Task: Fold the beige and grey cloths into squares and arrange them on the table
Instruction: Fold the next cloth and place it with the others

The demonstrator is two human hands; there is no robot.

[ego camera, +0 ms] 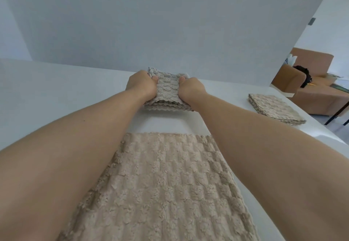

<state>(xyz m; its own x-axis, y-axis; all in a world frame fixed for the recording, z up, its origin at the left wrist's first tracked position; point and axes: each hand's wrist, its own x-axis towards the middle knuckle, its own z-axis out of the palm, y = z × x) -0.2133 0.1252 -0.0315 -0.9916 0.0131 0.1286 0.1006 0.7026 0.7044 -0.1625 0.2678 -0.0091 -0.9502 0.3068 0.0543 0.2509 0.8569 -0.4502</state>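
left hand (142, 84) and right hand (189, 88) grip folded cloth stack (168, 93) at far table (56, 93) edge.

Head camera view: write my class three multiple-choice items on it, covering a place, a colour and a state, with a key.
1. Where does the untouched folded cloth lie? A) by the table's right edge B) on the floor C) in a basket
2. What colour is the table? A) black B) white C) green
3. The left hand and right hand are: A) flat on the table B) raised, empty C) gripping the middle folded cloth by its sides
Key: 1 A, it sits far right on the tabletop; 2 B, its bare top is white; 3 C, both thumbs clamp its top.
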